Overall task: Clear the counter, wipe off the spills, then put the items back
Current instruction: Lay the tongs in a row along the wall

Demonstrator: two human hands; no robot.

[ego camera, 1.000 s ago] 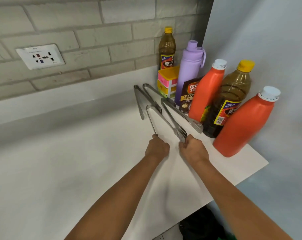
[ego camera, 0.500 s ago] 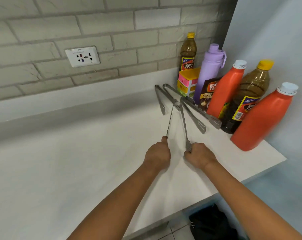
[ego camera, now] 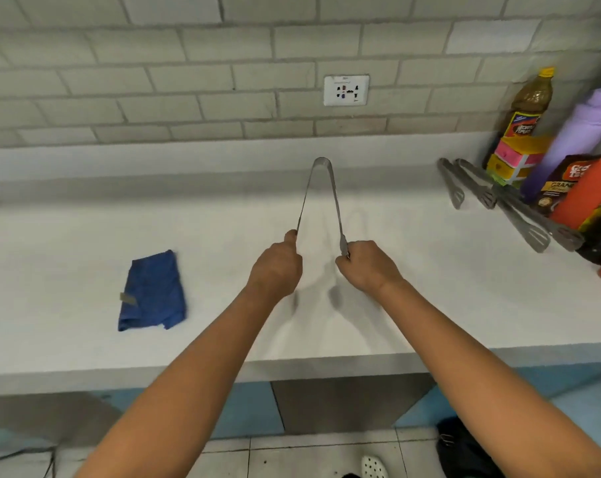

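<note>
Wall (ego camera: 189,63): pale grey brick fills the upper part of the frame, with a white socket plate (ego camera: 346,90) right of centre.
Counter (ego camera: 85,236): a white slab runs across the middle band of the frame; its front edge crosses below the forearms.
Floor (ego camera: 292,457): tiled, along the bottom edge of the frame.
Bottles: crowded at the right edge are a brown bottle with a yellow cap (ego camera: 530,101), a lilac flask (ego camera: 578,132), an orange bottle (ego camera: 588,191) and a dark pouch (ego camera: 557,188), with a stack of pink and yellow packs (ego camera: 512,157) at the brown bottle's foot.
Blue cloth (ego camera: 151,291): lies folded on the counter, left of centre, well apart from both hands.
Spare tongs (ego camera: 492,198): two steel pairs lie overlapping on the counter, just beside the bottles on the right.
Held tongs (ego camera: 321,198): centre frame, hinge end pointing toward the wall, arms spreading down to the hands. Whether they touch the counter cannot be told.
Left hand (ego camera: 275,267): fingers curled round the end of the left arm of the held tongs, thumb along the metal.
Right hand (ego camera: 366,267): fingers clenched round the end of the right arm.
</note>
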